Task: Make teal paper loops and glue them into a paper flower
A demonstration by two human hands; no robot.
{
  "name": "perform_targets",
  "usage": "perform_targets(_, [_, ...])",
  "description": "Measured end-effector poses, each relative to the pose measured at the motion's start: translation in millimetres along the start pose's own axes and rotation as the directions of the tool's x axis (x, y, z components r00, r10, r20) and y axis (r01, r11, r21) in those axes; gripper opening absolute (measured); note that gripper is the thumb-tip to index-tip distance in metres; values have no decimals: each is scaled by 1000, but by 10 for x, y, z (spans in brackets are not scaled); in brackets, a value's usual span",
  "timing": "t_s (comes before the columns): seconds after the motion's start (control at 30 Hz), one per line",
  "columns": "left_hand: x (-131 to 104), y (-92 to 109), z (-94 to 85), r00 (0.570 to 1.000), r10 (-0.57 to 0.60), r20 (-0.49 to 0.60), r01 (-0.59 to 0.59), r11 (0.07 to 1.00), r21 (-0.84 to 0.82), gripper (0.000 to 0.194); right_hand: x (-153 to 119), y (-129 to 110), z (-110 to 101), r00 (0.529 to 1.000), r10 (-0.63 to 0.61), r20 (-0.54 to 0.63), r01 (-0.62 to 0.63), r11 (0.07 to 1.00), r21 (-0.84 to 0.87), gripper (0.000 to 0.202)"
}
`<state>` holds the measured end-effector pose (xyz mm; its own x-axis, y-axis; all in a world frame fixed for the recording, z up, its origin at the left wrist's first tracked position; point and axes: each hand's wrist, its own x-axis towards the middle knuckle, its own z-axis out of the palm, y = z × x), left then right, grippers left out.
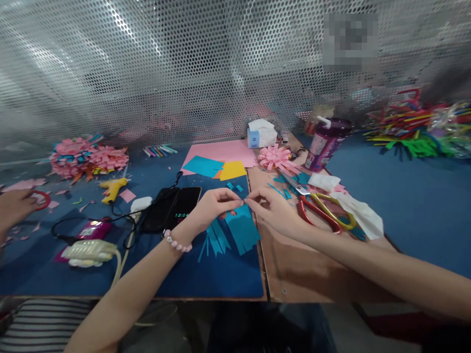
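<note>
My left hand (pixel 210 208), with a pink bead bracelet (pixel 178 242) on its wrist, meets my right hand (pixel 274 210) at the fingertips. Both are pinched on something too small to make out. Below them hangs or lies blue paper (pixel 243 233) with cut slits; whether the fingers touch it cannot be told. Thin blue strips (pixel 217 238) spread beside it on the table. Red-handled scissors (pixel 320 215) and yellow-handled scissors (pixel 340 211) lie right of my right hand.
Blue, yellow (pixel 233 170) and pink sheets lie behind, near a tissue box (pixel 261 135), pink paper flower (pixel 275 158) and purple cup (pixel 327 144). Phones (pixel 171 210), a yellow glue gun (pixel 112 189) and cables are left. Another person's hand (pixel 14 208) is at far left.
</note>
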<state>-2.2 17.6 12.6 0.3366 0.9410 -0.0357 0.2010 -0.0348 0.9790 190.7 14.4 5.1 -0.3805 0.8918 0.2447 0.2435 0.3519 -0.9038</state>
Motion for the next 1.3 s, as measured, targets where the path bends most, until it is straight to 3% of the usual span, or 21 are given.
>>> perform_targets(1.3, [-40, -4, 108, 993, -51, -105, 43, 996, -84, 20, -39, 66, 62, 998, -20, -55, 16, 998, -62, 19])
